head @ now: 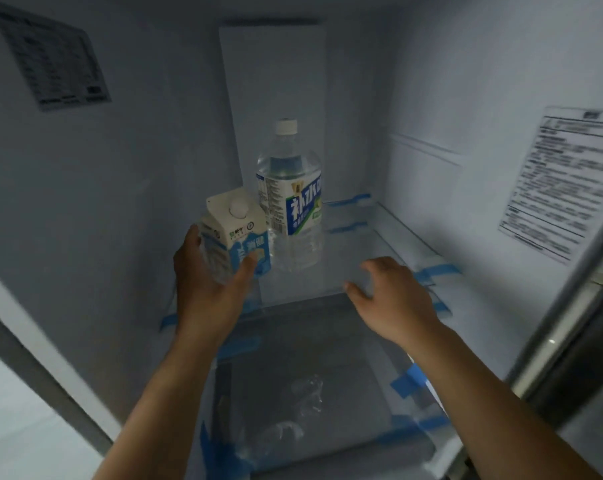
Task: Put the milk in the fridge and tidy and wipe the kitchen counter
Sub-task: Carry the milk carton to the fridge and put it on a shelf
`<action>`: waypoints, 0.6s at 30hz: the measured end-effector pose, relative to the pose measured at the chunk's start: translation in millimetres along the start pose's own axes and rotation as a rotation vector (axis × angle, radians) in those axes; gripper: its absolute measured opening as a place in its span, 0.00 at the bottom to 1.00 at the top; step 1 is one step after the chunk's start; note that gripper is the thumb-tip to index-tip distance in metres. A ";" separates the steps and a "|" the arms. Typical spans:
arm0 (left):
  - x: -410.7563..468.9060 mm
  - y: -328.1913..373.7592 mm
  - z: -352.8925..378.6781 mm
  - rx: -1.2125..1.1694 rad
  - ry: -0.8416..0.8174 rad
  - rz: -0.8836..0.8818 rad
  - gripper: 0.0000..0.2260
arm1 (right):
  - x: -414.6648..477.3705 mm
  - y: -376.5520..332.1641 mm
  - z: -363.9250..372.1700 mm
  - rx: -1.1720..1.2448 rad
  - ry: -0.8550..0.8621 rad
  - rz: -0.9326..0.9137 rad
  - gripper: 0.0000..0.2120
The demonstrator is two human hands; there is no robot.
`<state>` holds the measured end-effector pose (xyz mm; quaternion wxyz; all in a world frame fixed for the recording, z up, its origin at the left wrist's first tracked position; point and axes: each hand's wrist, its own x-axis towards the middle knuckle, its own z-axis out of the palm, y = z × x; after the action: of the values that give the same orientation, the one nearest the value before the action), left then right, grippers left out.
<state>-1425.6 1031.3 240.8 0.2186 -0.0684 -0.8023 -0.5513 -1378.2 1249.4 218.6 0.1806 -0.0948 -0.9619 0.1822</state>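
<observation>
I am looking into an open fridge. A white and blue milk carton (232, 233) with a round white cap stands on the glass shelf (372, 244) at its left side. My left hand (206, 278) wraps around the carton, thumb on its front and fingers behind its left face. Right beside the carton stands a clear water bottle (291, 199) with a white cap and a blue and white label, touching or nearly touching it. My right hand (393, 296) hovers over the shelf's front edge to the right, fingers spread, holding nothing.
Blue tape strips (435, 271) hold the glass shelves at their edges. A lower glass shelf (310, 393) lies below my forearms. Printed labels are stuck on the left wall (54, 53) and the right wall (563, 185). The fridge's metal frame (570, 341) runs down the right.
</observation>
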 end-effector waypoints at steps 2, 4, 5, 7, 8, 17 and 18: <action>-18.9 8.2 -4.9 0.008 -0.029 0.090 0.33 | -26.3 4.7 -19.9 0.068 0.045 -0.008 0.24; -41.1 21.3 -3.9 -0.017 -0.091 0.142 0.29 | -56.8 8.5 -47.3 0.089 0.110 -0.031 0.26; -53.6 30.0 -1.3 -0.033 -0.143 0.161 0.27 | -74.4 9.4 -63.0 0.086 0.145 -0.044 0.26; -80.3 48.2 8.4 -0.037 -0.305 0.210 0.20 | -112.9 11.5 -95.9 0.066 0.250 -0.080 0.26; -96.6 58.1 16.3 -0.025 -0.400 0.237 0.18 | -133.1 13.3 -112.6 0.041 0.303 -0.093 0.25; -236.8 146.8 78.9 -0.124 -0.669 0.642 0.15 | -306.7 91.2 -208.2 -0.165 0.375 0.082 0.26; -248.5 157.7 84.0 -0.122 -0.684 0.703 0.16 | -321.2 100.3 -212.1 -0.183 0.379 0.109 0.25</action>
<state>-1171.0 1201.1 244.7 0.1110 -0.5248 -0.7225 -0.4361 -991.0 1328.7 263.6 0.3387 -0.1950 -0.9167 0.0826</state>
